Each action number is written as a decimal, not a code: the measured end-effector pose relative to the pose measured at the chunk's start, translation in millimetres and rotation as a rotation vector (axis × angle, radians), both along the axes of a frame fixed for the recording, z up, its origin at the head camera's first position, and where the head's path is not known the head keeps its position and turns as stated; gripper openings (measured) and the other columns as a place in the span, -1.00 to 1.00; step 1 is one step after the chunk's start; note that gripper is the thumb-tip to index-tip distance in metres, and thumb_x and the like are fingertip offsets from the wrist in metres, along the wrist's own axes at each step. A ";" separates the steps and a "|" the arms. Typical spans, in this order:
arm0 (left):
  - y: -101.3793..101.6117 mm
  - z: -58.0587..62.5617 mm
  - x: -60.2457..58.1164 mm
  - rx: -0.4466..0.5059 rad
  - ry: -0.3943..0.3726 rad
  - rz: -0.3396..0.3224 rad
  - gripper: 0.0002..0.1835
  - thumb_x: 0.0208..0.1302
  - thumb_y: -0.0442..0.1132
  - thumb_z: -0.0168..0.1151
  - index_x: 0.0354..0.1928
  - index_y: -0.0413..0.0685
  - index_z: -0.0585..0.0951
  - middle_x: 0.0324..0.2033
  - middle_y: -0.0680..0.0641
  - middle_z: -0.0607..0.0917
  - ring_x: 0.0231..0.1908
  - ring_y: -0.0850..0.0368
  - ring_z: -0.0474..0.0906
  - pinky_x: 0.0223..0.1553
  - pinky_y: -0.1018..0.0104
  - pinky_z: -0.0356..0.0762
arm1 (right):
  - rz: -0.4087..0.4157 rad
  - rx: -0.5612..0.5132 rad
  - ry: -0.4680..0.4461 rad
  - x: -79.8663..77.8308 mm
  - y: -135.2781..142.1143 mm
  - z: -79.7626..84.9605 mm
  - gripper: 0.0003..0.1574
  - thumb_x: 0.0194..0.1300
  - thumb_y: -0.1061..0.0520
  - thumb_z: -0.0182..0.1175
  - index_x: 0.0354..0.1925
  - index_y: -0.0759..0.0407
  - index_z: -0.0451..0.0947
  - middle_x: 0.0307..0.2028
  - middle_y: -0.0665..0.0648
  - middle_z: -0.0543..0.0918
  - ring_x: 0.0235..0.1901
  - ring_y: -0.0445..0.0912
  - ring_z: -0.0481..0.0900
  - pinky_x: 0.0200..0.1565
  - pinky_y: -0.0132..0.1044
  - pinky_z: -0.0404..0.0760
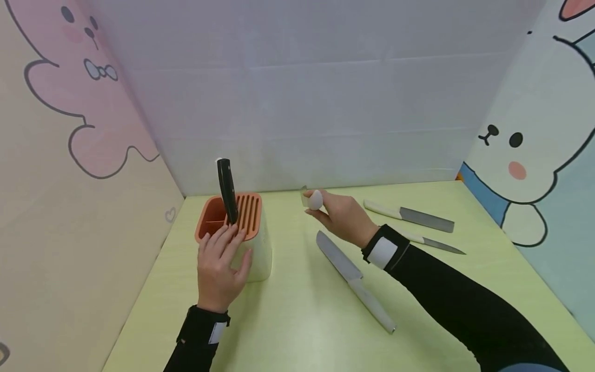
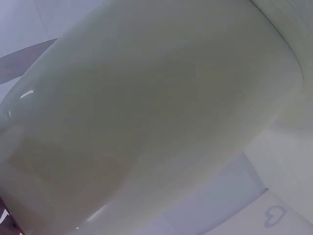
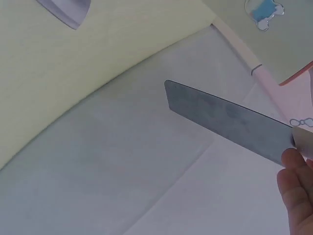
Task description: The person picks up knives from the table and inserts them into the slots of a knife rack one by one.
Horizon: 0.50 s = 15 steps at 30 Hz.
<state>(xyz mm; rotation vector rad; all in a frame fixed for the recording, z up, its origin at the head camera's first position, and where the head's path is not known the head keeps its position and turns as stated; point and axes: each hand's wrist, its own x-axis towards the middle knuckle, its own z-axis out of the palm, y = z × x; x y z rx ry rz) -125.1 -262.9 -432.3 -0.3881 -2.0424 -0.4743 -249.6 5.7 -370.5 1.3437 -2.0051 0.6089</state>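
Observation:
A cream knife block [image 1: 262, 253] with an orange slotted top stands at the left of the table; its pale wall [image 2: 161, 107] fills most of the left wrist view. Out of its top rises a black-handled knife [image 1: 226, 186], tilted, its blade hidden inside. My left hand [image 1: 220, 274] rests on the block's near rim, fingers extended close below the black handle. To the right, my right hand [image 1: 344, 214] grips a white-handled knife [image 1: 315, 200] above the table. In the right wrist view, its broad, square-ended blade [image 3: 227, 120] points away from the fingers.
A large pale-handled knife [image 1: 344, 263] lies diagonally on the yellow-green table [image 1: 297, 330]. Beyond my right forearm lie a white-handled cleaver [image 1: 425, 219] and a slim pointed knife [image 1: 441, 245]. A pale wall [image 1: 316, 113] closes off the back, with cartoon-printed panels at both sides.

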 end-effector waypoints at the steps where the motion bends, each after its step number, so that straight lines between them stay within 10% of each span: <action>1: 0.5 -1.2 -0.2 0.002 0.004 0.002 -0.57 0.11 -0.15 0.21 0.03 -0.17 0.60 0.00 -0.24 0.62 0.09 -0.20 0.43 0.07 -0.38 0.23 | 0.005 -0.029 -0.047 -1.8 1.1 -0.6 -0.47 0.15 0.17 0.30 0.07 0.28 0.40 -0.06 0.20 0.63 -0.37 -0.10 0.63 -0.42 -0.26 0.60; 9: 2.9 -10.0 -2.9 0.032 0.014 0.025 -0.55 0.11 -0.13 0.20 0.05 -0.15 0.59 0.04 -0.22 0.60 0.12 -0.19 0.40 0.13 -0.40 0.14 | 0.050 -0.343 -0.469 -13.8 10.5 -3.4 -0.54 0.27 0.28 0.17 0.08 0.32 0.26 -0.03 0.25 0.61 -0.10 -0.07 0.60 -0.14 -0.24 0.61; 15: 4.4 -7.4 -3.5 0.034 0.008 0.030 -0.55 0.10 -0.13 0.20 0.03 -0.18 0.59 0.02 -0.24 0.60 0.11 -0.21 0.40 0.12 -0.41 0.14 | 0.068 -0.570 -0.750 -0.3 16.7 26.1 -0.60 0.35 0.28 0.04 0.09 0.40 0.20 -0.09 0.43 0.58 -0.15 0.13 0.61 -0.17 -0.16 0.62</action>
